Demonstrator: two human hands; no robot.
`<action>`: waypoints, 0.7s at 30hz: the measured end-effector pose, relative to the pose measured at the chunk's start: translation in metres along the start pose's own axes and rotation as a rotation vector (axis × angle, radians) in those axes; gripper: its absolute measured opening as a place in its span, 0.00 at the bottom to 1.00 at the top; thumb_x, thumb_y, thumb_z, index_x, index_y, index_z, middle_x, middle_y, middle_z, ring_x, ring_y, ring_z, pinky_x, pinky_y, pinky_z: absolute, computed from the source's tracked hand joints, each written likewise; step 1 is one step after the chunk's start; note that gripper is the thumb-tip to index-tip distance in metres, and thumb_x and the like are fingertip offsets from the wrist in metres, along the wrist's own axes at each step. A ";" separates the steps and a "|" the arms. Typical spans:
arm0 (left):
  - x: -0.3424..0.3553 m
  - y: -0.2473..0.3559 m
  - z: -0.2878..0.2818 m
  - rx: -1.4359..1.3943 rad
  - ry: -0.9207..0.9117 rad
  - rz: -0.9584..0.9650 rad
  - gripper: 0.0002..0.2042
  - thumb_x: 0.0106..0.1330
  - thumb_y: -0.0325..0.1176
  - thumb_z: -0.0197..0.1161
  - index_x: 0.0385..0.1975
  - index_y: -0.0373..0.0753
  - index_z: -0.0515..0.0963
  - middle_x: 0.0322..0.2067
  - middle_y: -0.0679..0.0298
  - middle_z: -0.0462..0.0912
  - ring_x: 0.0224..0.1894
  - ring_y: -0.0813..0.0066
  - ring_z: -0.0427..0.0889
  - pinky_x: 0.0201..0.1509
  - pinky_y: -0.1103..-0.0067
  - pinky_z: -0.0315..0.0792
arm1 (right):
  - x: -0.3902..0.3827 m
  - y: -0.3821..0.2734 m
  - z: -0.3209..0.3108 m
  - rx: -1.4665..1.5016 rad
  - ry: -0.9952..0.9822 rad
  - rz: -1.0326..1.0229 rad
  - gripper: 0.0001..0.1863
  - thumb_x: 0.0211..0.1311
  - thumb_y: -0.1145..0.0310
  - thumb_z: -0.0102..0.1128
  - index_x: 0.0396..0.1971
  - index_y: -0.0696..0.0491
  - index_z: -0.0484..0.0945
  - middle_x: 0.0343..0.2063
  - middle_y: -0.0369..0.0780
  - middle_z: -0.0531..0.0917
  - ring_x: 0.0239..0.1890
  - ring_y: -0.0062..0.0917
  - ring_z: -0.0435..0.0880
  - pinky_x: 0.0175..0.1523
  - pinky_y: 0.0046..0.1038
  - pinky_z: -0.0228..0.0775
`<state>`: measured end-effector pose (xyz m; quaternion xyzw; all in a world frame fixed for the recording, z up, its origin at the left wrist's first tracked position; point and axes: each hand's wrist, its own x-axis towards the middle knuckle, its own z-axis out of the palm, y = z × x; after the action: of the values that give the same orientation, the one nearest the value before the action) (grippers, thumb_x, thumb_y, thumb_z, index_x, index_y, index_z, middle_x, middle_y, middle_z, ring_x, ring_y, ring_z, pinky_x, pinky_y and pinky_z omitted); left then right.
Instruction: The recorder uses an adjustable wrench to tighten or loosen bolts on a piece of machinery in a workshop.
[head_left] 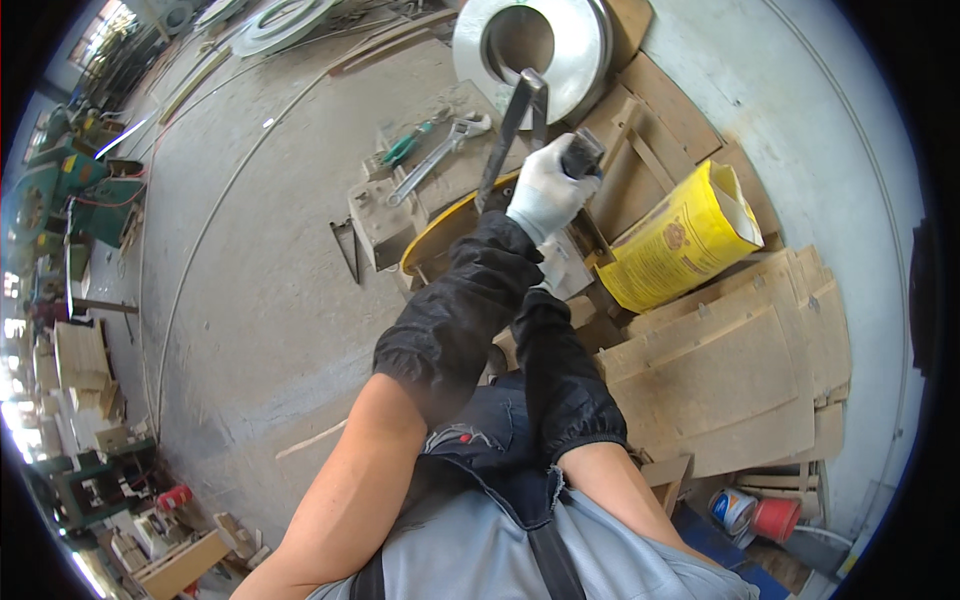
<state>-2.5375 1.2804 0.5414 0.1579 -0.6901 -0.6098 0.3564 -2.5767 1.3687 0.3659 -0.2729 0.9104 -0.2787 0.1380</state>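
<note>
From the head view, the left hand (545, 190), in a white glove, is closed around the dark handle (583, 153) of a long metal tool (512, 125) reaching far into a steel ring (535, 45). The right hand is hidden behind the left forearm, so its grip cannot be told. A wrench (437, 157) lies on a block to the left; a yellow sack (680, 240) stands right

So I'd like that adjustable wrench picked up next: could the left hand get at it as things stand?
Probably not right away. The left hand is gloved and closed on the dark tool handle. The adjustable wrench lies uncovered on the block just to its left, so once the hand lets go, the way looks free.
</note>
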 end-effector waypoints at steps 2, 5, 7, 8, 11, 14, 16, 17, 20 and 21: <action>0.000 0.002 -0.003 0.061 -0.001 -0.023 0.13 0.54 0.22 0.71 0.40 0.35 0.81 0.33 0.67 0.86 0.36 0.82 0.81 0.46 0.79 0.77 | 0.003 0.002 0.013 0.004 0.008 0.018 0.18 0.60 0.58 0.67 0.49 0.49 0.82 0.42 0.48 0.87 0.46 0.48 0.85 0.51 0.46 0.74; -0.002 0.008 0.008 0.024 -0.017 0.012 0.13 0.54 0.22 0.71 0.40 0.35 0.81 0.32 0.67 0.85 0.36 0.82 0.81 0.45 0.79 0.77 | 0.002 0.028 0.019 0.019 0.017 0.030 0.18 0.61 0.59 0.66 0.49 0.49 0.82 0.42 0.49 0.87 0.46 0.49 0.85 0.51 0.46 0.74; -0.003 0.008 0.008 0.019 -0.014 0.013 0.13 0.54 0.22 0.70 0.40 0.35 0.80 0.31 0.65 0.84 0.36 0.81 0.80 0.46 0.79 0.77 | 0.000 0.036 0.028 0.047 -0.002 -0.007 0.18 0.61 0.59 0.66 0.49 0.49 0.82 0.41 0.49 0.87 0.46 0.49 0.85 0.51 0.46 0.74; -0.003 0.013 0.011 0.030 -0.018 0.022 0.13 0.54 0.22 0.70 0.40 0.35 0.80 0.32 0.64 0.84 0.37 0.80 0.80 0.46 0.78 0.77 | 0.006 0.059 0.025 0.260 -0.018 0.069 0.14 0.66 0.60 0.61 0.46 0.50 0.83 0.41 0.49 0.87 0.46 0.49 0.85 0.52 0.46 0.75; -0.005 0.004 -0.005 0.030 0.018 0.007 0.13 0.54 0.23 0.70 0.40 0.34 0.80 0.33 0.61 0.84 0.38 0.77 0.81 0.48 0.76 0.76 | 0.001 0.031 -0.007 -0.175 -0.029 -0.333 0.14 0.70 0.60 0.55 0.36 0.54 0.85 0.39 0.51 0.87 0.43 0.51 0.86 0.50 0.48 0.76; -0.006 0.012 -0.005 0.080 0.009 0.051 0.15 0.53 0.27 0.70 0.41 0.35 0.80 0.34 0.52 0.85 0.39 0.61 0.84 0.47 0.71 0.78 | 0.001 0.038 -0.012 -0.206 -0.004 -0.443 0.09 0.61 0.64 0.60 0.28 0.52 0.86 0.34 0.46 0.87 0.40 0.46 0.86 0.47 0.46 0.77; -0.007 0.014 -0.009 0.104 0.007 0.051 0.17 0.53 0.29 0.69 0.44 0.36 0.81 0.36 0.46 0.86 0.42 0.48 0.87 0.47 0.67 0.79 | 0.002 0.045 -0.017 -0.311 0.015 -0.661 0.06 0.50 0.65 0.64 0.20 0.49 0.86 0.30 0.41 0.84 0.37 0.40 0.86 0.44 0.44 0.77; -0.007 0.014 -0.008 0.114 0.025 0.059 0.17 0.52 0.29 0.68 0.44 0.36 0.81 0.36 0.45 0.86 0.42 0.46 0.87 0.47 0.66 0.79 | 0.007 0.049 -0.015 -0.325 0.007 -0.687 0.07 0.51 0.65 0.64 0.19 0.50 0.86 0.30 0.42 0.85 0.38 0.40 0.86 0.44 0.43 0.76; -0.008 0.004 -0.006 0.096 0.060 0.089 0.13 0.54 0.27 0.69 0.38 0.35 0.79 0.30 0.52 0.82 0.32 0.62 0.81 0.42 0.71 0.76 | 0.016 0.052 -0.024 -0.334 0.028 -0.753 0.09 0.54 0.66 0.61 0.21 0.52 0.86 0.26 0.42 0.86 0.35 0.42 0.86 0.44 0.44 0.77; -0.006 0.010 0.007 0.085 0.040 0.098 0.13 0.54 0.27 0.69 0.39 0.35 0.79 0.31 0.51 0.83 0.32 0.61 0.82 0.42 0.71 0.77 | 0.038 0.094 -0.024 -0.207 -0.045 -0.715 0.24 0.46 0.48 0.76 0.25 0.55 0.79 0.27 0.50 0.82 0.37 0.51 0.82 0.46 0.46 0.72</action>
<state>-2.5359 1.2912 0.5487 0.1510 -0.7151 -0.5584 0.3925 -2.6564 1.4229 0.3265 -0.5922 0.7777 -0.2097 0.0237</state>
